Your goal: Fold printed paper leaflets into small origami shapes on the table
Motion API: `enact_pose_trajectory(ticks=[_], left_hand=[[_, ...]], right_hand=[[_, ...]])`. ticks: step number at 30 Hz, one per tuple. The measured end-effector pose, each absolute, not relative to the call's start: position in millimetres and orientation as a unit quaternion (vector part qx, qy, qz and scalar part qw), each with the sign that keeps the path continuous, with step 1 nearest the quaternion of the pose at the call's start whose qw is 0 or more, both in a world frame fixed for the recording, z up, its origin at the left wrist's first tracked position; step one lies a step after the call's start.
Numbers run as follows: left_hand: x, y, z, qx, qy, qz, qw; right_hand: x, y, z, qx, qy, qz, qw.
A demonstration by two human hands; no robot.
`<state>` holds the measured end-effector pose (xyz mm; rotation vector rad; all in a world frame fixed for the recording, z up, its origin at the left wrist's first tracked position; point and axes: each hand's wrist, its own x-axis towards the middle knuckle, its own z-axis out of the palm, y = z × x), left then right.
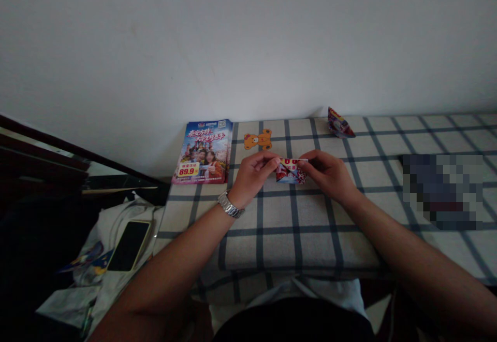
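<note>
A small folded piece of colourful printed paper (290, 172) is held just above the checked tablecloth (295, 217). My left hand (253, 175), with a metal watch on its wrist, pinches the paper's left edge between thumb and fingers. My right hand (328, 172) pinches its right edge in the same way. Both hands are closed on the paper, and the fingertips hide parts of its upper corners.
A stack of colourful flyers (204, 151) lies at the table's back left corner. Beside it is an orange bear-shaped cutout (258, 139). A folded paper shape (339, 123) stands by the wall. A blurred patch (442, 189) is at the right. A phone (128, 245) rests on cloth left of the table.
</note>
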<state>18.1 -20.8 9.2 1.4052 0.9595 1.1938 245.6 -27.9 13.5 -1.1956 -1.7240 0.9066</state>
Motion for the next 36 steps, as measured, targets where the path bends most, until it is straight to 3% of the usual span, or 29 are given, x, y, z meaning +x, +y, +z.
enact_pose_trajectory(ticks=[12,19,36], left_hand=[[18.5,-23.8,14.7,0.615,0.420,0.497,0.445],[19.3,-23.9,15.7,0.608,0.393,0.479,0.496],[20.5,-22.7,12.3,0.601,0.398,0.492,0.488]], right_hand=[[243.5,-28.9,14.8,-0.474,-0.681,0.376,0.412],[244.6,-27.9,16.0,-0.475,-0.682,0.358,0.425],[243.6,-29.8,16.3,-0.475,-0.698,0.346,0.409]])
